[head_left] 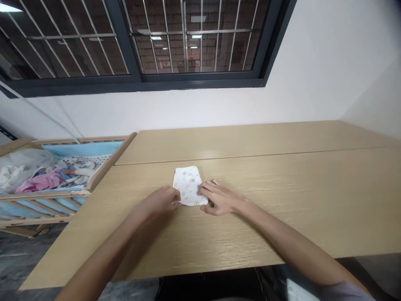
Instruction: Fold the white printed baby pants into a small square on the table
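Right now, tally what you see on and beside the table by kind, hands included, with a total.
Folded white printed cloth: 1
Hands touching the cloth: 2, left hand and right hand
Table: 1
Wooden crib holding clothes, left of the table: 1
Total: 5

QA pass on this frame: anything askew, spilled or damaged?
Nothing stands out. The folded printed cloth lies flat on the wooden table, left hand and right hand touching its near corners. Clothes in the crib are jumbled but contained.
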The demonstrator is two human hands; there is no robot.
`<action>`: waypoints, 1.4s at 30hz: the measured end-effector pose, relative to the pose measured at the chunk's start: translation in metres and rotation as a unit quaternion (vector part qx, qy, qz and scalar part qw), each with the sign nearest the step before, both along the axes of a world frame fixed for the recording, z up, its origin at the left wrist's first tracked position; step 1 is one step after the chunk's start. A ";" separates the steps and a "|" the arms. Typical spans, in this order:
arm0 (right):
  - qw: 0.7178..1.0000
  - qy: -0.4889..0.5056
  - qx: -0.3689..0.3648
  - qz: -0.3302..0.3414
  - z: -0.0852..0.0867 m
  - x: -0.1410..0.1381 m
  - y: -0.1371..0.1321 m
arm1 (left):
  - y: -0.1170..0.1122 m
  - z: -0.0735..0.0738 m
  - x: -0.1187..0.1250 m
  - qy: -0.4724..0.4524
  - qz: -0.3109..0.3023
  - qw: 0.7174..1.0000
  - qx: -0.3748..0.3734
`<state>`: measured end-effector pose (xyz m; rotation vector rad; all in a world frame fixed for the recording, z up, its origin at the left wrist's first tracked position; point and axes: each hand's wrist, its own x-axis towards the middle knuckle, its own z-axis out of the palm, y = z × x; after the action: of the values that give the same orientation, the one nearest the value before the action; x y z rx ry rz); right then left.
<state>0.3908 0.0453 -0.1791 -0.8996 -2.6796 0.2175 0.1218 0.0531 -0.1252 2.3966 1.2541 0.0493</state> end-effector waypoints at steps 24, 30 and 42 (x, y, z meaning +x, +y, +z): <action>0.908 0.305 -0.145 -0.247 -0.027 -0.052 0.055 | 0.017 -0.017 -0.005 0.039 0.198 0.968 0.147; 0.958 0.219 0.067 -0.172 -0.015 -0.056 0.029 | 0.002 -0.026 0.010 0.078 0.207 0.943 0.247; 0.997 -0.020 0.035 -0.059 -0.031 -0.055 0.009 | -0.014 -0.107 0.028 0.002 0.089 0.937 0.337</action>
<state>0.3359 0.0548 -0.2098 -1.0457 -2.6416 0.0789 0.1496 0.0396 -0.2321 2.8148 1.6545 0.6235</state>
